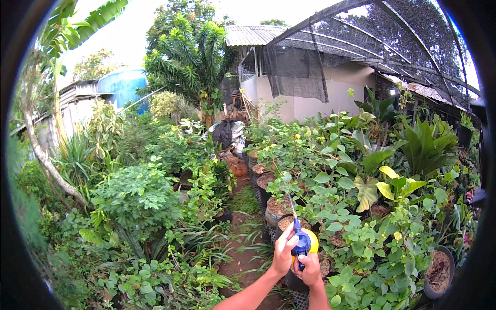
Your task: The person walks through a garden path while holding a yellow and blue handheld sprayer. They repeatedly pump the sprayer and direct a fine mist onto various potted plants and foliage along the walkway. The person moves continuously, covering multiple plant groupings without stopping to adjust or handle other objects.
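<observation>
A hand sprayer with a blue head and a yellow bottle is held out in front of me, its thin metal wand pointing up and away over the potted plants. My left hand is wrapped around the left side of the sprayer, fingers by the neck. At the handle, my right hand grips from below with the thumb on the blue part. Leafy green plants stand close to the wand and to the right of it. What leaves the nozzle cannot be made out clearly.
A narrow dirt path runs ahead, with a row of soil-filled pots along its right side. Dense shrubs crowd the left. Farther off are filled sacks, a blue tank, and black shade netting before a building.
</observation>
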{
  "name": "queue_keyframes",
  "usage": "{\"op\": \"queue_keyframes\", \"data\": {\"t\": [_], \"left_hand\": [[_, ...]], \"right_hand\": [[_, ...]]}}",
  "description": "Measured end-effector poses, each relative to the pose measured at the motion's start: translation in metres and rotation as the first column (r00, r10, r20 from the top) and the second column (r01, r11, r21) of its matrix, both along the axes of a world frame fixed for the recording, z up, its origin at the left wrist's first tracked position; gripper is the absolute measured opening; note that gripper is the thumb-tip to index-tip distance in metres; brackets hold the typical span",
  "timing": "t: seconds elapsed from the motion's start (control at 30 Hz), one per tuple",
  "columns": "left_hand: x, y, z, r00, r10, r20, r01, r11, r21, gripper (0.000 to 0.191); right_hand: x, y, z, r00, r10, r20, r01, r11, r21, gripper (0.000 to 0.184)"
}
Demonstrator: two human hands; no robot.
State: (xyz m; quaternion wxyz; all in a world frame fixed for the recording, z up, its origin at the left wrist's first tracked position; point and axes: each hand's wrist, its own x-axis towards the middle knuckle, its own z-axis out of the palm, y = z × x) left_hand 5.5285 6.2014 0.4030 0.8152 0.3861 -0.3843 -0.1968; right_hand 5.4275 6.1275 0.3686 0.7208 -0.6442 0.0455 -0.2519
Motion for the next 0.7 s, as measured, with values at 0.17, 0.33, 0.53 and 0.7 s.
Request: {"op": "queue_keyframes", "data": {"t": [0.17, 0.33, 0.53, 0.7], "left_hand": [[-0.004, 0.0, -0.01, 1.0, 0.023, -0.008, -0.023, 0.999, -0.024, 0.068], [-0.007, 0.003, -0.02, 0.994, 0.103, -0.04, -0.102, 0.995, 0.003, 0.069], [-0.007, 0.006, -0.024, 0.987, 0.151, -0.061, -0.149, 0.988, 0.038, 0.062], [-0.002, 0.012, -0.027, 0.98, 0.105, -0.167, -0.093, 0.993, 0.076, 0.056]], "right_hand": [[-0.003, -0.004, -0.008, 0.999, 0.03, -0.011, -0.03, 1.0, -0.004, 0.047], [-0.003, -0.001, -0.012, 0.998, 0.012, -0.065, -0.017, 0.997, -0.074, 0.047], [0.0, 0.001, -0.021, 0.994, 0.017, -0.109, -0.024, 0.998, -0.056, 0.048], [0.008, 0.01, -0.032, 0.991, 0.031, -0.134, -0.03, 0.999, 0.011, 0.049]]}}
